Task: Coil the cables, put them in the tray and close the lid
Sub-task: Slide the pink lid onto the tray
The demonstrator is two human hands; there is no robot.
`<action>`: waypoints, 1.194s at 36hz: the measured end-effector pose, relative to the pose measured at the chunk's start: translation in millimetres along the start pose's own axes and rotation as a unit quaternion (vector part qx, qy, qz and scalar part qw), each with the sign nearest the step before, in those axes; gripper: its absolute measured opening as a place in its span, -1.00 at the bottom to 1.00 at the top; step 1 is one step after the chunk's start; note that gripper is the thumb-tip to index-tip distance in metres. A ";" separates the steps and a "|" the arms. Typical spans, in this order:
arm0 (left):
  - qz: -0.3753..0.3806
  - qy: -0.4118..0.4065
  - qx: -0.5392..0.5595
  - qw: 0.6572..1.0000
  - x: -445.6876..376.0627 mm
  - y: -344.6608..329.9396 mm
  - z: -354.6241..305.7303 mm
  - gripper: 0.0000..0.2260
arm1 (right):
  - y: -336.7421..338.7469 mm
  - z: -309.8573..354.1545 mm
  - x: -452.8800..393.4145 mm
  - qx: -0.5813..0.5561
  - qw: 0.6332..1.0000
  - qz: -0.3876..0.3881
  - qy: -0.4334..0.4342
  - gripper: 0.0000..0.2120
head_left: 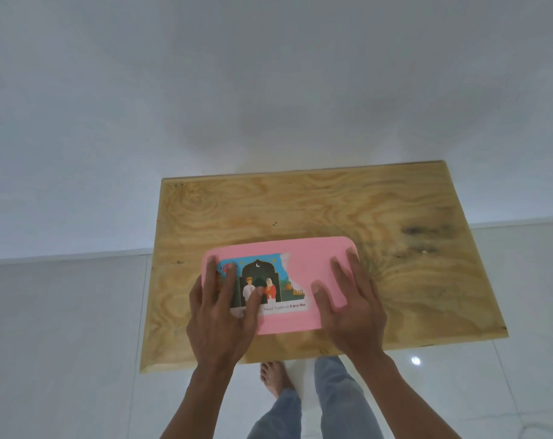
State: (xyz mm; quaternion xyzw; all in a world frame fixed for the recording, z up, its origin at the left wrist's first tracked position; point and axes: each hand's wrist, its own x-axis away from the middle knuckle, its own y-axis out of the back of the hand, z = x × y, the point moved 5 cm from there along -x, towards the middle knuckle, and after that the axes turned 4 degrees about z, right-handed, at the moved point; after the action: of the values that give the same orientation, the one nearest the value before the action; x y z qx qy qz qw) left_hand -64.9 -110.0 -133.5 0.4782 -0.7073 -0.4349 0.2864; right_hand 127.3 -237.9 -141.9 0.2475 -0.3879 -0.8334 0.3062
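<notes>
Both hands are laid flat on the pink lid (303, 248), fingers spread, nothing gripped. The left hand (219, 315) is placed over the lid's left end, fingers extended fwd across the torn printed sticker (262, 283), thumb angled in twd the sticker's middle; palm overhangs the near-left corner. The sticker is seen w/ a dark arch, crescent and two drawn figures, a strip of text along its near edge; its right side is ripped off in a ragged line, bare pink left beyond it. The right hand (351, 305) is spread on the lid's right end, fingertips reaching close to the far-right rounded corner, thumb pointed in twd centre, heel of the palm past the near-right edge. The lid is seated flat, approx. centre of the wooden tabletop (411, 280), nearer the front edge than the back. The tray below is hidden by the lid, so whether it is fully snapped shut cannot be told; no cables are visible. The plywood top is marked by strong grain and dark knots on its right part. Below the table edge, a bare foot (273, 380) and jeans-clad legs (338, 397) are seen on glossy white floor tiles (490, 391), a white wall (269, 74) behind.
</notes>
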 end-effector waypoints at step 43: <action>0.012 -0.063 -0.061 0.996 -184.8 -35.1 -36.9 -0.34 | -52.1 -0.6 -184.8 0.108 0.992 0.065 0.015 -0.41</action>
State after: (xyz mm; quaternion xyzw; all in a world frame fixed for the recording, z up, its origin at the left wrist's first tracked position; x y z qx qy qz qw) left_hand 50.4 42.7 -145.8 0.4231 -0.7019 -0.5027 0.2751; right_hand 238.6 -81.8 -151.4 0.2663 -0.4864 -0.7609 0.3370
